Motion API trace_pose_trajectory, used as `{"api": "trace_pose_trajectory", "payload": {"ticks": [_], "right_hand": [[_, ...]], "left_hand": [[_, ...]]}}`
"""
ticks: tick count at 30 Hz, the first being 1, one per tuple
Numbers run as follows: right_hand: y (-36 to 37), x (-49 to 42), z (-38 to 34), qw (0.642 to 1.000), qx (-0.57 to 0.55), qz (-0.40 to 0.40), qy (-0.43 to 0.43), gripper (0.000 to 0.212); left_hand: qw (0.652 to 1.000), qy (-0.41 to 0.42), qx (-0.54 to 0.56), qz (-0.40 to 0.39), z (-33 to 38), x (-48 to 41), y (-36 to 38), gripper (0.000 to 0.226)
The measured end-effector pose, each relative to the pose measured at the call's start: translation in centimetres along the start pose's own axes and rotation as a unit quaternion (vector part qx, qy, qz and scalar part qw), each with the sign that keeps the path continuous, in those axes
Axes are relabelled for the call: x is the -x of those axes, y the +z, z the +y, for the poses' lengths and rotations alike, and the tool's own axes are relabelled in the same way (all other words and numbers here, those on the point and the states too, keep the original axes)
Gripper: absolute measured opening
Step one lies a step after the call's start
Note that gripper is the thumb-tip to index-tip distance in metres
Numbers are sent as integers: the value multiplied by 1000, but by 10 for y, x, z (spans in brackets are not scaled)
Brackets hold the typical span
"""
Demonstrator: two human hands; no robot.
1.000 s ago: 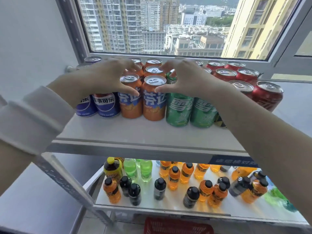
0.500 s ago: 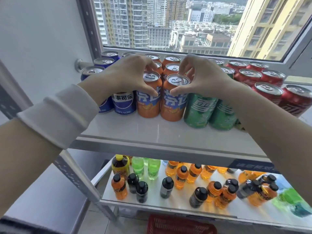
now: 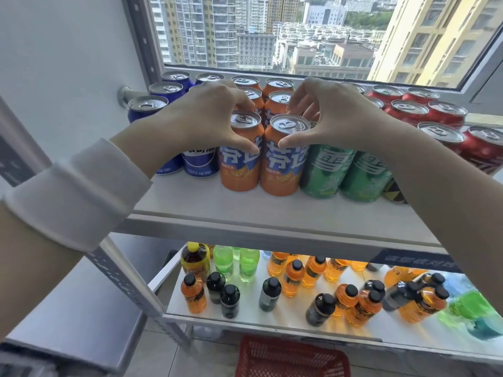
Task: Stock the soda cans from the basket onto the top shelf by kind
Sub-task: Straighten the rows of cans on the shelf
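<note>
Soda cans stand on the white top shelf (image 3: 245, 210) in rows by colour: blue cans (image 3: 200, 164) at the left, then orange, green cans (image 3: 326, 172) and red cans (image 3: 441, 115) at the right. My left hand (image 3: 206, 118) is wrapped around the front left orange can (image 3: 239, 170), thumb on its front. My right hand (image 3: 326, 118) grips the front right orange can (image 3: 283, 170) the same way. Both cans stand upright, touching each other. The red basket (image 3: 291, 357) shows at the bottom edge, below the shelves.
A lower shelf (image 3: 272, 319) holds several orange, green and dark bottles. A window frame (image 3: 299, 74) runs right behind the cans. A white wall is at the left, and a perforated metal upright (image 3: 122, 281) crosses the lower left.
The view has drifted and come closer. Both hands stay on the two front orange cans, which look nudged slightly back into line with the rows.
</note>
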State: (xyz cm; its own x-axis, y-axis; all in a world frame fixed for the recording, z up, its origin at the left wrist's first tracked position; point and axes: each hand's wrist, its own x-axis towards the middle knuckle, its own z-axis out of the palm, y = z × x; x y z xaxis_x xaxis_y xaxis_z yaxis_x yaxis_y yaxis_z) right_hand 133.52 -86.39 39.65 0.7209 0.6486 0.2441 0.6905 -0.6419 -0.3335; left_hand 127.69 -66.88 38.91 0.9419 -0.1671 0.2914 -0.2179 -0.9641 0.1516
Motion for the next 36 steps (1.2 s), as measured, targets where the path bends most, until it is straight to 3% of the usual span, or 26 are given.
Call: {"api": "trace_pose_trajectory", "payload": {"ticks": [6, 10, 15, 24, 36], "right_hand": [[-4, -10, -21, 999, 5, 4, -34, 61], [11, -34, -50, 998, 8, 18, -59, 55], [37, -64, -79, 997, 23, 9, -77, 59], [56, -79, -94, 999, 27, 17, -43, 61], [49, -70, -99, 999, 7, 6, -36, 47]], "left_hand": [[1000, -6, -1, 6, -14, 8, -20, 64], [995, -80, 8, 53, -59, 24, -36, 49], [990, -135, 13, 38, -95, 40, -28, 49], [984, -107, 122, 73, -114, 41, -14, 52], [985, -88, 138, 56, -114, 49, -22, 54]]}}
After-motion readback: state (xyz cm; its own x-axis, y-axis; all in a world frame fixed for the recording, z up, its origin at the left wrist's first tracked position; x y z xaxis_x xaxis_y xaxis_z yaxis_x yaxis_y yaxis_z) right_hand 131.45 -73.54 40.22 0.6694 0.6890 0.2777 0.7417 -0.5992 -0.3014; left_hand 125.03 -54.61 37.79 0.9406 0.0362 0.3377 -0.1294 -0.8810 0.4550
